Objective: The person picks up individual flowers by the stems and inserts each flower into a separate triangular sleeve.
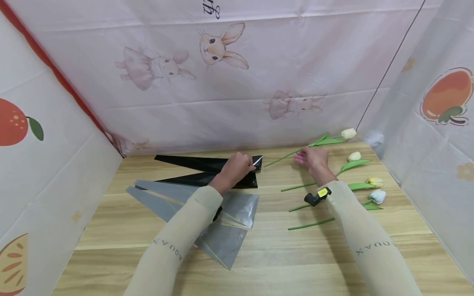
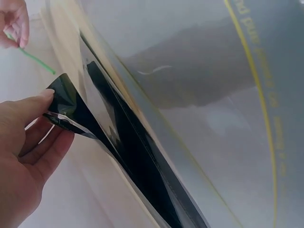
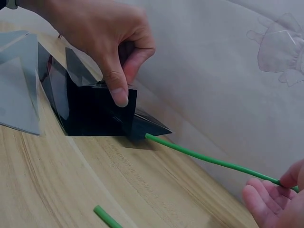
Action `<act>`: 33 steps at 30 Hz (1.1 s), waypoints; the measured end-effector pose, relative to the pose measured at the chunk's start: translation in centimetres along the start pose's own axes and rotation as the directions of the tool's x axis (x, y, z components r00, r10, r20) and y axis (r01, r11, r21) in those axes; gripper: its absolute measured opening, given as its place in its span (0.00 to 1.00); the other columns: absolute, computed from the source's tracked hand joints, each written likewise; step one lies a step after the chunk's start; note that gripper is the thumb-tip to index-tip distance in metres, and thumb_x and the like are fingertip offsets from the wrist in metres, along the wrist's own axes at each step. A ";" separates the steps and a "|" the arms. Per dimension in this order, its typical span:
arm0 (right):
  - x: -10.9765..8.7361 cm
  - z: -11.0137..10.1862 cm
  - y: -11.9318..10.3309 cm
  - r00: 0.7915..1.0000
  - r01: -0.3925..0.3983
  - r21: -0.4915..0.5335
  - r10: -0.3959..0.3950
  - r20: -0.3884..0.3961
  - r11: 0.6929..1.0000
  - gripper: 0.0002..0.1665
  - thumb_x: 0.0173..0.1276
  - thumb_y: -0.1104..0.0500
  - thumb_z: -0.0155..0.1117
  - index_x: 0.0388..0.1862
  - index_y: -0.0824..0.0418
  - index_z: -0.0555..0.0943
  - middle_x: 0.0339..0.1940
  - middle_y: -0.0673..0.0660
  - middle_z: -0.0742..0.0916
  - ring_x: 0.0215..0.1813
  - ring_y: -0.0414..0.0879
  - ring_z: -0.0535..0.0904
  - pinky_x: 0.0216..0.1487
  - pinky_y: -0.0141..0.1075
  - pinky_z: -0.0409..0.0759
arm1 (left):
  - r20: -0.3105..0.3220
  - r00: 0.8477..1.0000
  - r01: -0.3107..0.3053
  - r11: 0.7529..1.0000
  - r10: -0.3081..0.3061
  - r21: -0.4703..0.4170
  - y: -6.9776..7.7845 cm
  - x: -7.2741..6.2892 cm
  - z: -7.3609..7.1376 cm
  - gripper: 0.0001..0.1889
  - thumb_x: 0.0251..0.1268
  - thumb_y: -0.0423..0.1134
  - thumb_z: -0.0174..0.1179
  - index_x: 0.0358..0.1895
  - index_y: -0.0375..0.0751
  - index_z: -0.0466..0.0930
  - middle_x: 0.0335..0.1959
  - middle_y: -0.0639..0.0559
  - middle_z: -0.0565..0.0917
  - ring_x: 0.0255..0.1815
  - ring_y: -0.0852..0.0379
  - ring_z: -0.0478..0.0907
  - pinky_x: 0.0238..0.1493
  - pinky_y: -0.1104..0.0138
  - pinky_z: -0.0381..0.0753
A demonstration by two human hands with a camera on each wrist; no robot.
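My left hand (image 1: pixel 235 169) pinches the wide end of a black plastic flower sleeve (image 1: pixel 200 164) between thumb and fingers. In the left wrist view, that end of the sleeve (image 2: pixel 66 102) is lifted and parted a little. My right hand (image 1: pixel 314 161) pinches the green stem of an artificial white tulip (image 1: pixel 348 133) partway along, with its bloom pointing to the far right. The stem's cut end (image 3: pixel 154 139) is right at the sleeve's wide edge in the right wrist view. A second black sleeve (image 1: pixel 196 179) lies just in front, partly hidden by my left hand.
Clear-grey sleeves (image 1: pixel 237 205) are spread under my left forearm. To the right lie a cream tulip (image 1: pixel 354 156), a yellow tulip (image 1: pixel 375 182) and a pale blue tulip (image 1: pixel 377 196), stems pointing left. Printed curtains (image 1: pixel 237 111) enclose the wooden table (image 1: pixel 281 263) at the back and sides.
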State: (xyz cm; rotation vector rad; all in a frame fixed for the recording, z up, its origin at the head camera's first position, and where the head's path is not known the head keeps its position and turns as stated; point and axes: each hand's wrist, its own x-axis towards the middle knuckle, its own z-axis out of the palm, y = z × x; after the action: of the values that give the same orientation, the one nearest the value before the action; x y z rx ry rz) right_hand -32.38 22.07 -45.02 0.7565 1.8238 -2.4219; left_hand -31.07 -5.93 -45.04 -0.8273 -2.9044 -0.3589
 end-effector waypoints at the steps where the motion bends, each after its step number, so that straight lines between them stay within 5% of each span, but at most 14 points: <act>1: 0.0 0.0 0.0 1.000 0.001 0.001 -0.001 0.002 1.000 0.04 0.76 0.68 0.57 0.44 0.67 0.79 0.26 0.55 0.91 0.29 0.43 0.91 0.44 0.35 0.89 | 0.002 1.000 0.010 1.000 -0.010 -0.007 0.0 0.0 0.0 0.13 0.71 0.42 0.68 0.27 0.45 0.80 0.23 0.54 0.80 0.21 0.63 0.73 0.34 0.67 0.80; 7: -0.3 0.2 0.0 1.000 0.024 0.014 -0.024 0.012 1.000 0.04 0.78 0.68 0.55 0.43 0.66 0.78 0.27 0.55 0.90 0.31 0.44 0.91 0.45 0.34 0.89 | 0.012 0.999 0.052 0.997 -0.052 -0.059 0.0 0.0 -0.3 0.09 0.71 0.42 0.68 0.33 0.43 0.87 0.31 0.52 0.88 0.27 0.60 0.81 0.37 0.65 0.85; 27: -1.2 1.8 0.3 0.982 0.172 0.013 -0.172 0.074 0.985 0.04 0.78 0.65 0.58 0.41 0.64 0.80 0.28 0.56 0.91 0.32 0.46 0.92 0.42 0.35 0.89 | -0.056 0.996 0.061 0.990 -0.069 -0.126 -0.5 -0.4 -0.6 0.10 0.69 0.44 0.70 0.30 0.44 0.87 0.28 0.55 0.88 0.25 0.62 0.79 0.36 0.65 0.84; 33: -1.5 2.4 0.3 0.972 0.209 0.051 -0.213 0.095 0.977 0.07 0.77 0.68 0.58 0.46 0.73 0.79 0.25 0.55 0.91 0.29 0.45 0.92 0.39 0.35 0.89 | -0.069 0.995 0.062 0.992 -0.070 -0.114 -0.5 -0.5 -0.9 0.10 0.69 0.45 0.70 0.30 0.45 0.85 0.29 0.54 0.89 0.27 0.61 0.81 0.38 0.65 0.85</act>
State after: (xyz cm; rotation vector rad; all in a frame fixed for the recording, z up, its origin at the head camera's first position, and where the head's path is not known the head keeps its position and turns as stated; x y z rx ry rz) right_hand -31.88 19.38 -44.19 0.4532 1.9108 -2.5783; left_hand -30.91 -6.84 -44.39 -0.7173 -2.8706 -0.5510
